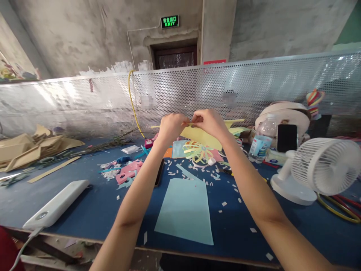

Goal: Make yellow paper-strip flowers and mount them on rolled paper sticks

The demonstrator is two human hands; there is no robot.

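My left hand (174, 126) and my right hand (210, 121) are raised above the far part of the table, close together. Both have their fingers pinched on the top edge of a sheet of yellow paper (207, 138), which hangs down under my right hand. A thin yellow edge sticks out past each hand; whether it is folded or rolled I cannot tell. Below the sheet stands a flower-like shape of looped paper strips (199, 151), in yellow, green and orange. Nearer to me a light blue sheet of paper (184, 210) lies flat between my forearms.
Small white paper scraps (224, 204) are strewn about. On the right stand a white fan (321, 165), a plastic bottle (261, 141) and an upright phone (287, 137). Left are a white power bank (58, 203) with a cable and brown paper pieces (34, 148). A perforated metal screen (180, 90) backs the table.
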